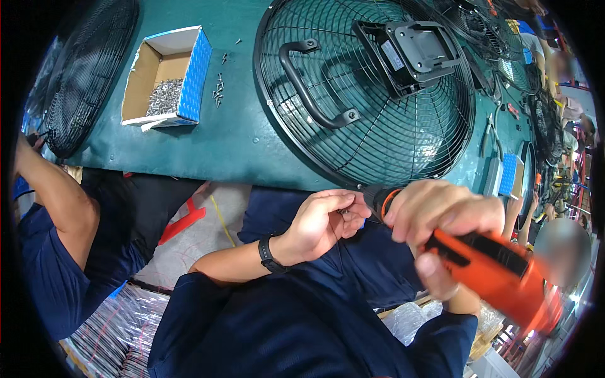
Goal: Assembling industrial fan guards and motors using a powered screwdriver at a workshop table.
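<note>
My right hand (pixel 441 217) is wrapped round an orange and black power screwdriver (pixel 498 277), whose body is blurred. Its dark nose (pixel 376 200) points left, close to my left fingertips and the near rim of a fan. My left hand (pixel 331 223) is closed palm up in front of the table edge, its fingers curled over something small and dark. Just beyond lies the round black fan grille (pixel 403 135) on the green table. It carries a curved black handle (pixel 302 88) and a black bracket box (pixel 419 53).
An open blue and white carton (pixel 192 82) of small screws (pixel 165 96) stands left of the fan. Several loose screws (pixel 218 91) lie beside it. Another fan grille (pixel 88 75) leans at far left, near a co-worker's arm (pixel 53 189). Pliers (pixel 487 133) lie right of the fan.
</note>
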A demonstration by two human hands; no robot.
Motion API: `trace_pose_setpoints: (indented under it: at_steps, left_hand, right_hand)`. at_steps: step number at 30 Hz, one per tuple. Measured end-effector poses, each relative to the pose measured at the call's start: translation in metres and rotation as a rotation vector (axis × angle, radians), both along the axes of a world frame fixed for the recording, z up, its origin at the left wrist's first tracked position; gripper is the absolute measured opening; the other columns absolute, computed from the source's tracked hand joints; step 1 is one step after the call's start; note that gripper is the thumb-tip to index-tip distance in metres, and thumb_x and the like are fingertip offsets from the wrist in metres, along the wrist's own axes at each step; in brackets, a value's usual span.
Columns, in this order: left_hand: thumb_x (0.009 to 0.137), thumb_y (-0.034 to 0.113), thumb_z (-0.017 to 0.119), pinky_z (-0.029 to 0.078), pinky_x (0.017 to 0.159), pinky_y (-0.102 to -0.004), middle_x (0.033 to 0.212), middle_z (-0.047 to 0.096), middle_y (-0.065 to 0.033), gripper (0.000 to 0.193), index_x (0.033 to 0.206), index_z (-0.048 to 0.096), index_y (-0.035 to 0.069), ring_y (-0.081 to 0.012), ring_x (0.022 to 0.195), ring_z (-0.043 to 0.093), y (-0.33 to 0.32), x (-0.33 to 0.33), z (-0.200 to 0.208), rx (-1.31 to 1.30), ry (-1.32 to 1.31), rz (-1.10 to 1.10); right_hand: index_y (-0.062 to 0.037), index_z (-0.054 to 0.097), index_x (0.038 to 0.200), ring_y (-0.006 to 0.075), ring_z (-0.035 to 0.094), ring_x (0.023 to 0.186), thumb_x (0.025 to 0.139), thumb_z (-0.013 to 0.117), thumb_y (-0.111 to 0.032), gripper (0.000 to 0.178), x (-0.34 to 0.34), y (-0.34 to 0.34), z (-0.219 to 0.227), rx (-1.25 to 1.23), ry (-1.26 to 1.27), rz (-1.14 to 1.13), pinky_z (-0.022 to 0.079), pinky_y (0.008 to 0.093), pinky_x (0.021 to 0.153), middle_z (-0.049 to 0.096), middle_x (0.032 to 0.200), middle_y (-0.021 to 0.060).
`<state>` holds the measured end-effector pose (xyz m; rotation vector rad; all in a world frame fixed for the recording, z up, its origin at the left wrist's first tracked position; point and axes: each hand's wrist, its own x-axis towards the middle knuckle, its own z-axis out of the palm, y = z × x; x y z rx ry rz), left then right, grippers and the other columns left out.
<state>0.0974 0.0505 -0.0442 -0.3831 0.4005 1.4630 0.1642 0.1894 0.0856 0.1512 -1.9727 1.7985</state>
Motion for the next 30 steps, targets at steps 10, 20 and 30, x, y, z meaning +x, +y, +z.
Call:
trace_pose_setpoints:
  at_steps: [10,20,30]
  left_hand:
    - [0.089,0.010,0.049,0.039,0.057,-0.0259,0.088,0.063,-0.0131,0.025,0.108,0.057,-0.005,-0.0159,0.068,0.053,-0.001,-0.016,0.023,0.088,0.365,0.147]
    - [0.090,0.018,0.053,0.030,0.041,-0.0202,0.065,0.042,0.0011,0.033,0.114,0.051,-0.004,-0.0089,0.053,0.043,-0.001,-0.082,0.067,0.031,0.933,0.433]
    - [0.074,-0.005,0.053,0.040,0.056,-0.0176,0.078,0.061,0.0006,0.032,0.106,0.058,-0.003,-0.0025,0.062,0.049,0.056,-0.116,0.053,-0.253,1.776,0.495]
  right_hand:
    - [-0.0083,0.036,0.109,0.0239,0.056,0.073,0.081,0.063,-0.005,0.039,0.017,-0.011,-0.010,-0.021,0.112,-0.252,0.050,0.0414,0.072,0.052,0.081,0.0110]
    - [-0.0022,0.041,0.106,0.0261,0.060,0.073,0.074,0.058,0.002,0.036,0.074,0.007,0.033,-0.437,0.208,-0.463,0.051,0.0396,0.070,0.055,0.077,0.0146]
    - [-0.0028,0.038,0.104,0.0241,0.054,0.065,0.071,0.056,-0.004,0.038,0.108,0.022,0.012,-0.386,0.353,-0.594,0.050,0.0396,0.066,0.051,0.075,0.0135]
